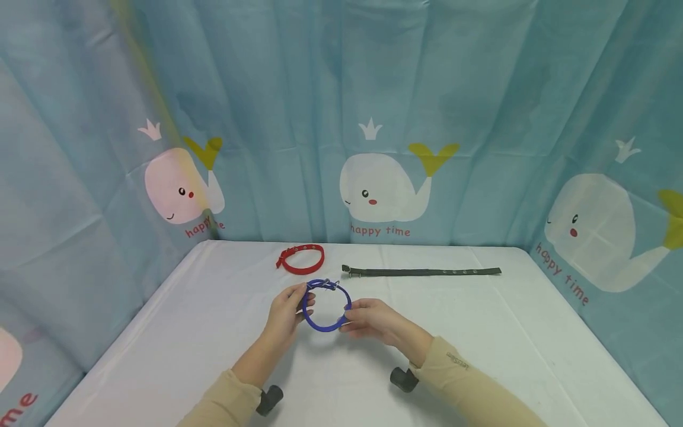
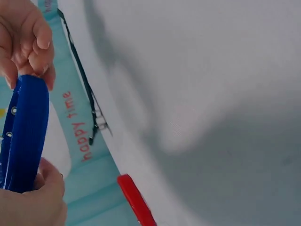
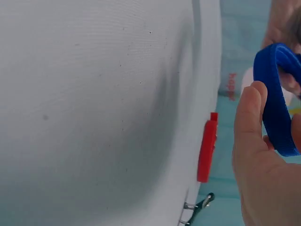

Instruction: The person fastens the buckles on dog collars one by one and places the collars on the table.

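Collar [image 2: 31, 132], blue, looped, sits between our left hand [image 1: 286, 311] and right hand [image 1: 372, 319], pinched by both; we judge loop-handling underway, next move calling for steady pinch; red collar [image 3: 207, 150] beyond grip.

L hand [image 1: 287, 309] & R hand [image 1: 376, 323] are hovering abv. the mid tabletop [image 1: 480, 332], well in from its L & R edges, facing each other but apart. Each is pinching w/ thumb [image 1: 300, 290] & fingers [image 3: 249, 113]. L forearm [image 1: 253, 362] is slanting twd. far edge, slightly R; R forearm [image 1: 418, 345] twd. far L corner. Beige sleeves [image 1: 475, 382] are leaving both wrists [image 1: 271, 341] bare.
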Action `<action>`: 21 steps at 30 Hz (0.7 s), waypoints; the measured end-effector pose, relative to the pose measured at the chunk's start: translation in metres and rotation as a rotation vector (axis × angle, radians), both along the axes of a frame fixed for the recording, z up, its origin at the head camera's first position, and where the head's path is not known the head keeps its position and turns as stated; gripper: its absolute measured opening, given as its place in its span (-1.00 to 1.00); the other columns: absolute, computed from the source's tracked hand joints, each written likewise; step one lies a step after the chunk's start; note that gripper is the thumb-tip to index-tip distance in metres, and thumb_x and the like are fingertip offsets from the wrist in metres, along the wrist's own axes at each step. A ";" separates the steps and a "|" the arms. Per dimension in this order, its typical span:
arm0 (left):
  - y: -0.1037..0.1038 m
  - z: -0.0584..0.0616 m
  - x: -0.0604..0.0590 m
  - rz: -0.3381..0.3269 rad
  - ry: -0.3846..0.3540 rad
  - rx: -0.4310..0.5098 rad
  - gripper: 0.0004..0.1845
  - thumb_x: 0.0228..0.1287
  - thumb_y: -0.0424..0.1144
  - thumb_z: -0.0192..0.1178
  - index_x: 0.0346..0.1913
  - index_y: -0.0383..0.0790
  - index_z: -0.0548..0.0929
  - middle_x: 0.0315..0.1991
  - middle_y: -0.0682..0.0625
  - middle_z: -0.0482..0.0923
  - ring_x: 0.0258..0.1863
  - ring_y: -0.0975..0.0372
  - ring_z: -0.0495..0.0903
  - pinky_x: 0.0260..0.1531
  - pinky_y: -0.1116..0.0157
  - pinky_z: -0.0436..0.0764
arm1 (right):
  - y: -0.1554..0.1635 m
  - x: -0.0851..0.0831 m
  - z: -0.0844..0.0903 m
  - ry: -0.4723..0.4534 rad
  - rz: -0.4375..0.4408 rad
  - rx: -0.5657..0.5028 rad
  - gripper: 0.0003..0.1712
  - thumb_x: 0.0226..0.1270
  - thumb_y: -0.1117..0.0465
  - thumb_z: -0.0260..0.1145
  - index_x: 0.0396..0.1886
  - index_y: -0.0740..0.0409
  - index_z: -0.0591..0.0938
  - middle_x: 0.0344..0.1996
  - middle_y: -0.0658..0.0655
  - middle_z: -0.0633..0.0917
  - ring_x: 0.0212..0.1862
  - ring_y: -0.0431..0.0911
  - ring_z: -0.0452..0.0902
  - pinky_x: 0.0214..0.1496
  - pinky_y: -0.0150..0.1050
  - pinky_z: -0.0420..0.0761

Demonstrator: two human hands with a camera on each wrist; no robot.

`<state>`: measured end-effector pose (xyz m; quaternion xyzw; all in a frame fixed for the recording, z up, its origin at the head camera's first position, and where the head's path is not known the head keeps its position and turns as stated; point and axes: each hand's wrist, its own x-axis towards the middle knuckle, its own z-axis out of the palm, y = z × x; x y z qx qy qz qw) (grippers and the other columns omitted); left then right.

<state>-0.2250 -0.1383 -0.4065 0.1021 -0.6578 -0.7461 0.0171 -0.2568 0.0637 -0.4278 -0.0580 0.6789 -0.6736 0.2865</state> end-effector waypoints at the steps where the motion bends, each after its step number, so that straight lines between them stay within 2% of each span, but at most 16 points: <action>1: -0.003 -0.002 -0.001 0.001 -0.016 -0.032 -0.62 0.52 -0.15 -0.01 0.13 -0.43 0.45 -0.17 -0.12 0.61 -0.11 0.08 0.58 0.02 0.15 0.56 | -0.002 -0.001 -0.001 -0.016 -0.005 -0.010 -0.64 0.41 0.28 0.21 0.06 0.47 0.47 -0.26 0.21 0.73 -0.16 0.01 0.70 -0.09 -0.16 0.65; 5: -0.016 -0.005 -0.003 -0.043 -0.089 -0.152 -0.57 0.53 -0.15 -0.06 0.23 -0.44 0.40 0.01 -0.28 0.58 0.06 -0.10 0.53 0.08 0.05 0.49 | -0.011 -0.007 -0.006 -0.077 -0.037 -0.045 -0.56 0.45 0.25 0.17 0.16 0.50 0.41 -0.23 0.21 0.72 -0.18 -0.03 0.68 -0.06 -0.16 0.64; 10: -0.031 -0.009 -0.007 -0.111 -0.152 -0.256 -0.51 0.54 -0.22 -0.11 0.37 -0.44 0.27 0.15 -0.36 0.49 0.07 -0.12 0.52 0.11 -0.06 0.44 | -0.026 -0.014 -0.014 -0.169 -0.165 -0.075 -0.53 0.43 0.31 0.19 0.23 0.48 0.39 -0.19 0.23 0.69 -0.22 -0.05 0.66 -0.05 -0.15 0.64; 12: -0.036 -0.011 -0.011 -0.118 -0.181 -0.279 -0.50 0.52 -0.24 -0.09 0.40 -0.41 0.25 0.14 -0.35 0.49 0.02 -0.08 0.56 0.08 -0.05 0.45 | -0.032 -0.016 -0.017 -0.199 -0.211 -0.083 -0.53 0.41 0.35 0.21 0.23 0.48 0.39 -0.21 0.22 0.68 -0.25 -0.06 0.65 -0.05 -0.15 0.64; 16: -0.046 -0.016 -0.017 -0.123 -0.221 -0.283 -0.48 0.50 -0.26 -0.07 0.42 -0.40 0.23 0.12 -0.36 0.50 -0.15 0.07 0.62 -0.05 0.06 0.51 | -0.044 -0.019 -0.021 -0.225 -0.248 -0.095 -0.54 0.38 0.40 0.22 0.22 0.48 0.41 -0.25 0.20 0.68 -0.27 -0.07 0.63 -0.02 -0.13 0.63; 21: -0.058 -0.023 -0.026 -0.104 -0.247 -0.229 -0.49 0.50 -0.28 -0.05 0.41 -0.40 0.24 0.04 -0.32 0.51 -0.37 0.22 0.59 -0.28 0.25 0.52 | -0.056 -0.021 -0.022 -0.241 -0.259 -0.125 -0.54 0.36 0.44 0.21 0.22 0.49 0.41 -0.27 0.20 0.67 -0.24 -0.05 0.64 0.07 -0.07 0.58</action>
